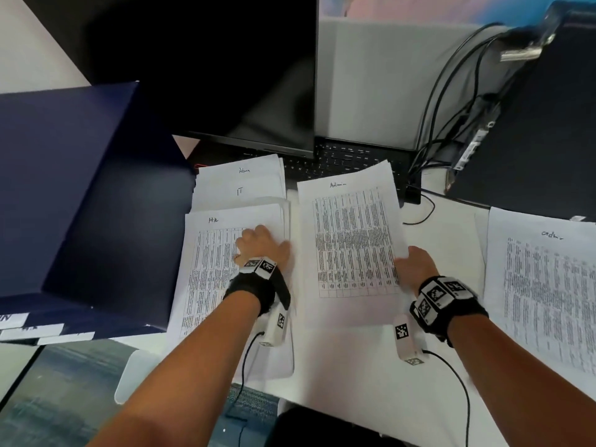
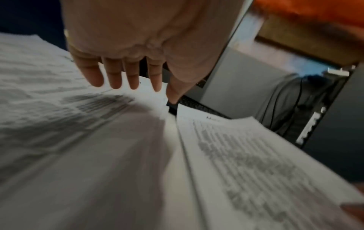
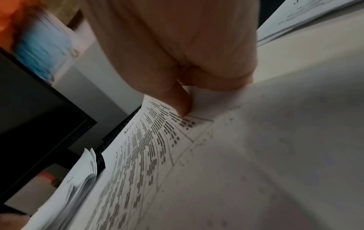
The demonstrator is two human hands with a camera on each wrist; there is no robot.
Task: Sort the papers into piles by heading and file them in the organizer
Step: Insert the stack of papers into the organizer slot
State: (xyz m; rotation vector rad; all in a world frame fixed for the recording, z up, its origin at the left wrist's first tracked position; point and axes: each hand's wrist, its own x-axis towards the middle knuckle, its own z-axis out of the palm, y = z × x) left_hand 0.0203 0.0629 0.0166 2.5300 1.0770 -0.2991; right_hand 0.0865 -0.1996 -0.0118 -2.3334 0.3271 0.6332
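On the white worktop (image 1: 451, 217) I count three groups of papers. At the left lies a loose stack (image 1: 238, 201) of printed sheets, fanned so that three handwritten headings show: "Admin" at the far end, "IT" below it, and one that looks like "HR" on the nearest top sheet. In the middle is a single sheet headed "Admin" (image 1: 351, 240), with a printed table. At the right lies one more pile (image 1: 545, 291), also with a heading like "Admin"; how many sheets it has, I cannot tell.

The left hand (image 1: 261, 246) is over the top sheet of the left stack. In the left wrist view its four fingers (image 2: 114, 74) and thumb are straight and a little spread, pointing down to the paper, so this grip is spread and holds nothing.

The right hand (image 1: 416, 266) holds the middle sheet at its right edge. In the right wrist view the thumb (image 3: 181, 102) presses on the printed side and the other fingers are curled under the paper, so this grip pinches the sheet.

Left of the stack stands a dark blue organizer (image 1: 80, 195) with white label tabs at its near edge. Behind the papers are one black monitor (image 1: 225, 69), one black keyboard (image 1: 351, 159) and some black cables (image 1: 451, 101).
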